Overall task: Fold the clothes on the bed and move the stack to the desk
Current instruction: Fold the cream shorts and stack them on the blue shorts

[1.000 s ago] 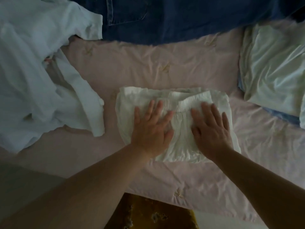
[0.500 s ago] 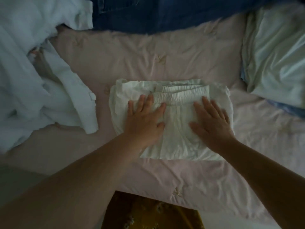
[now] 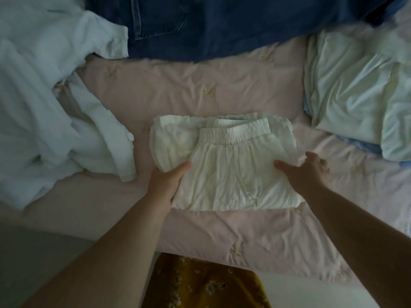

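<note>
While both hands bracket it: the folded shorts lie mid-bed on the pink quilt, waistband at the 12 o'clock edge.
Left hand: at the 9 o'clock side of the shorts, thumb laid on top, fingers hidden, apparently tucked under the edge. Looks like a pinch through the layers, but I cannot confirm it.
Right hand: at the 3 o'clock side, thumb on the cloth, fingers spread and blurred past the edge. Loose, not yet closed on anything as far as I can tell.
Key relation: the long axis of the shorts runs 9 to 3 o'clock, straight across between the hands, with one hand at each short end. Neither hand is clearly nearer; the left seems more committed.
Step, as judged: this piece looks folded; next is likely a two-sided lift or slide to set it aside.
Risk: the loose bulge at the 10 o'clock corner may spill out if only the top layer is gripped.
Still unfolded: white shirt at 9 o'clock, jeans at 12 o'clock, pale green cloth at 2 o'clock.
Progress: early; no stack is visible, and the desk is not in view.
</note>
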